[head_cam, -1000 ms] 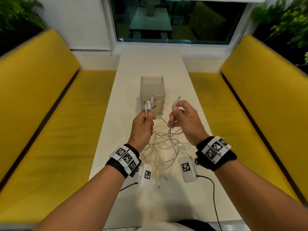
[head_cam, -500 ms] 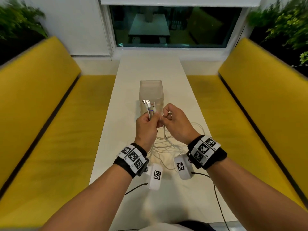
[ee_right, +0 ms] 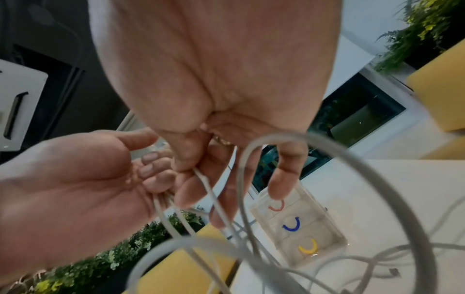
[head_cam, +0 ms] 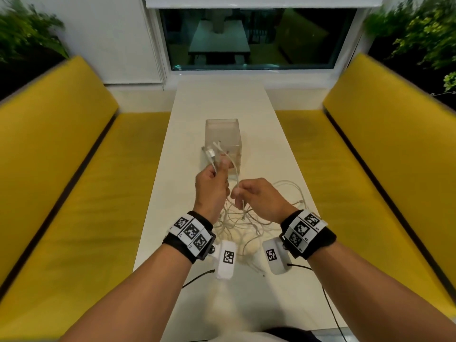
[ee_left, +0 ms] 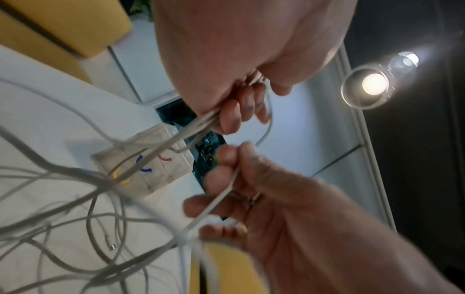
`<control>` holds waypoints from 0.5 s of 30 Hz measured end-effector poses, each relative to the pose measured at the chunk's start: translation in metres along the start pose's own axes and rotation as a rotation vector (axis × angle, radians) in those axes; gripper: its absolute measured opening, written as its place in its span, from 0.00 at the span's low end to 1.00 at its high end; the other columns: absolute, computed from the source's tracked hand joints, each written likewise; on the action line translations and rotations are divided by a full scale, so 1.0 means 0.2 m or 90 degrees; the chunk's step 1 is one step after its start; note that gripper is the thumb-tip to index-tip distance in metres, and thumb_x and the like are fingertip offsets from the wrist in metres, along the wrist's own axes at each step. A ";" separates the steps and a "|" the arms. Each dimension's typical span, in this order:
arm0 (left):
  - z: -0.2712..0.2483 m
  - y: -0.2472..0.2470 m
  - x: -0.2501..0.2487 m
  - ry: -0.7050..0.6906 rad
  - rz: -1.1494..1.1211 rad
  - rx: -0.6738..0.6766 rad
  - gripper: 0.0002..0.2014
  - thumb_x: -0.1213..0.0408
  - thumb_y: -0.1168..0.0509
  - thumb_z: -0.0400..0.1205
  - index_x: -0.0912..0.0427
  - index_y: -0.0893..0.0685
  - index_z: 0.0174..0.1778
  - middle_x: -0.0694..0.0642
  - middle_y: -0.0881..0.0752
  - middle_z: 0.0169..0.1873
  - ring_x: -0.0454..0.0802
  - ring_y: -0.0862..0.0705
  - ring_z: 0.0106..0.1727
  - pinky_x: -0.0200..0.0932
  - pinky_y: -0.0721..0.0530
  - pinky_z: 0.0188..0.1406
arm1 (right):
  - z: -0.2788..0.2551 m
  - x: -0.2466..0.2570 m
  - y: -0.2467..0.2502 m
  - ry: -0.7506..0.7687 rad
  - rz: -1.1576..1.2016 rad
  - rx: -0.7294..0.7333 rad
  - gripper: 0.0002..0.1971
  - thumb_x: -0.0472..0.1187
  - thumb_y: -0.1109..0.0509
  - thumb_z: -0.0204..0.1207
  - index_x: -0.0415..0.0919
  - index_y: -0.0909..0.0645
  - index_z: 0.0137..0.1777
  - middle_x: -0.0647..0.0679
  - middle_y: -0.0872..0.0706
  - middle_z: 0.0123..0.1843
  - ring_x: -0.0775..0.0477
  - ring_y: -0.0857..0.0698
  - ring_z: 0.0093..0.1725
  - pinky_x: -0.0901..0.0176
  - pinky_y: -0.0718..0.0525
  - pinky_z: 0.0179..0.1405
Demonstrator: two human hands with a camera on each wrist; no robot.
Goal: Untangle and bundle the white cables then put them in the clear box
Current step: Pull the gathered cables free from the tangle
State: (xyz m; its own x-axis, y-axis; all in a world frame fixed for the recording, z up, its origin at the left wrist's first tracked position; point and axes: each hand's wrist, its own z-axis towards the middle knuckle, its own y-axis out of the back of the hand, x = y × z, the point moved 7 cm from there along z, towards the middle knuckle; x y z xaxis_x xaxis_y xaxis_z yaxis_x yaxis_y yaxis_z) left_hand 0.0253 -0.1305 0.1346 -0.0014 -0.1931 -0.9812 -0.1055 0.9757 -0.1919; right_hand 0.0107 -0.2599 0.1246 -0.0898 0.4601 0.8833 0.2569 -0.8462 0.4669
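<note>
Several tangled white cables (head_cam: 249,225) lie on the white table (head_cam: 222,99) and rise into both hands. My left hand (head_cam: 212,186) grips a bunch of cable ends, whose plugs (head_cam: 212,153) stick up above the fist; the left wrist view shows its fingers (ee_left: 239,111) curled round the strands. My right hand (head_cam: 256,197) pinches one cable (ee_left: 221,197) just right of the left hand, thumb against fingers (ee_right: 191,159). The clear box (head_cam: 223,140) stands just beyond both hands, with red, blue and yellow curved pieces (ee_right: 292,225) at its bottom.
Yellow bench seats (head_cam: 74,193) flank the narrow table on both sides. A dark window (head_cam: 246,38) closes the far end, with plants (head_cam: 419,33) in the corners. Loose cable loops (head_cam: 293,191) spread right of my right hand. Black wires (head_cam: 328,304) trail from the wrist cameras.
The hands came together a moment ago, and the right hand has since slid down and right along one cable. The left hand now holds one more plug end.
</note>
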 end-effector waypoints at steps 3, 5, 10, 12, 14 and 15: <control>-0.02 -0.03 0.01 -0.012 0.081 0.025 0.17 0.57 0.33 0.87 0.73 0.13 0.50 0.46 0.28 0.19 0.45 0.29 0.22 0.41 0.26 0.22 | 0.00 0.01 -0.01 0.001 0.002 -0.002 0.15 0.36 0.35 0.85 0.43 0.19 0.34 0.38 0.18 0.29 0.42 0.21 0.31 0.51 0.22 0.35; -0.02 -0.04 -0.02 -0.037 0.125 0.036 0.14 0.60 0.34 0.87 0.67 0.10 0.48 0.43 0.24 0.19 0.42 0.26 0.22 0.39 0.24 0.23 | 0.00 0.00 0.00 -0.001 0.023 -0.012 0.14 0.37 0.33 0.85 0.44 0.18 0.35 0.44 0.22 0.30 0.48 0.27 0.29 0.56 0.27 0.30; 0.08 0.03 -0.08 -0.066 0.119 -0.001 0.15 0.59 0.39 0.90 0.53 0.17 0.36 0.40 0.20 0.21 0.40 0.26 0.25 0.42 0.26 0.31 | -0.03 -0.06 -0.02 -0.030 0.173 -0.013 0.08 0.39 0.30 0.84 0.35 0.18 0.47 0.42 0.20 0.31 0.47 0.25 0.27 0.59 0.22 0.27; 0.12 0.05 -0.11 -0.066 0.068 -0.008 0.17 0.62 0.43 0.91 0.54 0.20 0.36 0.42 0.19 0.23 0.40 0.28 0.24 0.41 0.29 0.26 | -0.05 -0.12 -0.06 -0.036 0.179 0.015 0.07 0.37 0.30 0.84 0.36 0.19 0.44 0.43 0.19 0.30 0.46 0.23 0.28 0.59 0.19 0.30; 0.14 0.07 -0.15 -0.068 0.036 -0.014 0.17 0.64 0.45 0.92 0.55 0.23 0.36 0.44 0.20 0.25 0.42 0.31 0.24 0.39 0.32 0.23 | -0.07 -0.20 -0.09 -0.046 0.159 0.026 0.08 0.34 0.31 0.84 0.36 0.19 0.42 0.44 0.19 0.29 0.50 0.21 0.27 0.63 0.19 0.31; 0.15 0.08 -0.16 -0.073 0.024 -0.024 0.17 0.64 0.45 0.92 0.55 0.23 0.37 0.47 0.21 0.26 0.42 0.32 0.23 0.39 0.32 0.22 | -0.08 -0.24 -0.11 -0.057 0.151 0.033 0.07 0.32 0.31 0.84 0.34 0.19 0.42 0.44 0.18 0.29 0.51 0.20 0.26 0.63 0.19 0.32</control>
State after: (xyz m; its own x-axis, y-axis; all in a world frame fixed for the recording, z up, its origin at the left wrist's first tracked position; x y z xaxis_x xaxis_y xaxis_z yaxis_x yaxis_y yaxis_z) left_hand 0.0529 -0.1051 0.1620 0.1072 -0.1419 -0.9841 -0.1455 0.9769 -0.1567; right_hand -0.0056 -0.2681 0.0726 0.0644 0.2742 0.9595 0.3096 -0.9196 0.2420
